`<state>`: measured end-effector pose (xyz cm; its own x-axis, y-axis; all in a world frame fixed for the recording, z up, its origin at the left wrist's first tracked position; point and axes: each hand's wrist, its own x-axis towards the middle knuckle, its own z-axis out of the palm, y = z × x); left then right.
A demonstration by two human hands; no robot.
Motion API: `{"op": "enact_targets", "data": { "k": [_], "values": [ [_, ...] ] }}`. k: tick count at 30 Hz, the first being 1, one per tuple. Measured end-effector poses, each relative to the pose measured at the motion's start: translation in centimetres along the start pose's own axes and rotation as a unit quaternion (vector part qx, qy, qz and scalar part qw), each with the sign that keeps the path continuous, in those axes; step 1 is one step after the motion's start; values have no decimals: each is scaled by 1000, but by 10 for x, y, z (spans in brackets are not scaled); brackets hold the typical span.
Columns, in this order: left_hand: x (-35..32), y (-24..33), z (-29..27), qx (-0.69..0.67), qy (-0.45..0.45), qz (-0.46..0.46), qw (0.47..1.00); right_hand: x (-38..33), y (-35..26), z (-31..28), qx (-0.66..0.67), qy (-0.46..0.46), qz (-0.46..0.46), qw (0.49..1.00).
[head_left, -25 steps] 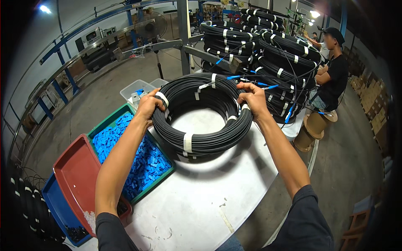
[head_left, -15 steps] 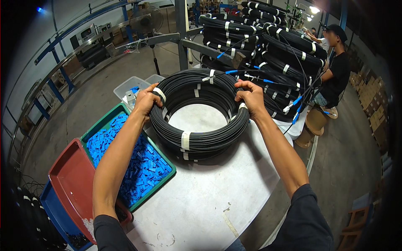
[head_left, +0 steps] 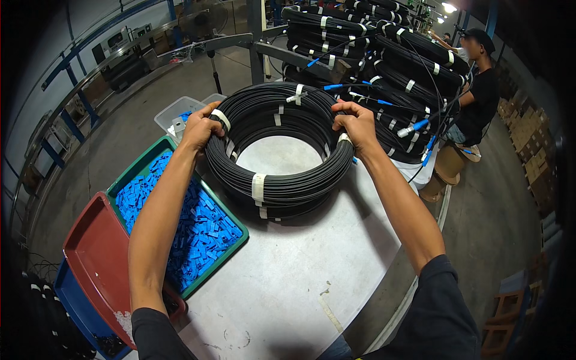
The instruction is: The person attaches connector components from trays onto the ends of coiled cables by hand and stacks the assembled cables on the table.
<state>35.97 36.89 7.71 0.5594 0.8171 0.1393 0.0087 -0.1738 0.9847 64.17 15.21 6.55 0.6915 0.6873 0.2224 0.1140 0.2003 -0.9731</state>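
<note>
A thick coil of black cable [head_left: 288, 183], bound with white tape bands, is gripped from both sides. My left hand [head_left: 201, 127] wraps round its left rim beside a tape band, the thumb on top. On the right rim, my right hand [head_left: 355, 125] has its fingers curled over the coil. Another black coil shows just beneath it; whether the two touch all round I cannot tell. A cable end with a white and blue connector [head_left: 332, 87] lies across the coil's far rim. Through the ring the white tabletop [head_left: 288, 258] is visible.
Left of the coil, a green tray [head_left: 243, 235] holds many small blue plastic parts [head_left: 204, 246]. Red [head_left: 90, 240] and blue trays [head_left: 72, 300] sit beside it, a clear bin [head_left: 165, 117] behind. Tall stacks of taped cable coils [head_left: 414, 78] rise at the back right, near a co-worker [head_left: 483, 90].
Both hands stay on the coil. The whole scene, coil included, has shifted slightly up and left in view; the hands' grip looks the same.
</note>
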Motion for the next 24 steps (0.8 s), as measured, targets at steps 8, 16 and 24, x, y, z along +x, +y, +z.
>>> {"op": "enact_targets", "data": {
  "k": [8, 16, 24],
  "values": [
    [8, -14, -8, -6, -13, 27, 1000, -1, -1, 1, -11, -25, -14, 1000],
    [-29, -21, 15, -109, 70, 75, 989, -3, -4, -9, -96, -75, 45, 992],
    [-53, -19, 29, -184, 77, 67, 978, 1, -3, -8, -109, -84, 7, 990]
  ]
}}
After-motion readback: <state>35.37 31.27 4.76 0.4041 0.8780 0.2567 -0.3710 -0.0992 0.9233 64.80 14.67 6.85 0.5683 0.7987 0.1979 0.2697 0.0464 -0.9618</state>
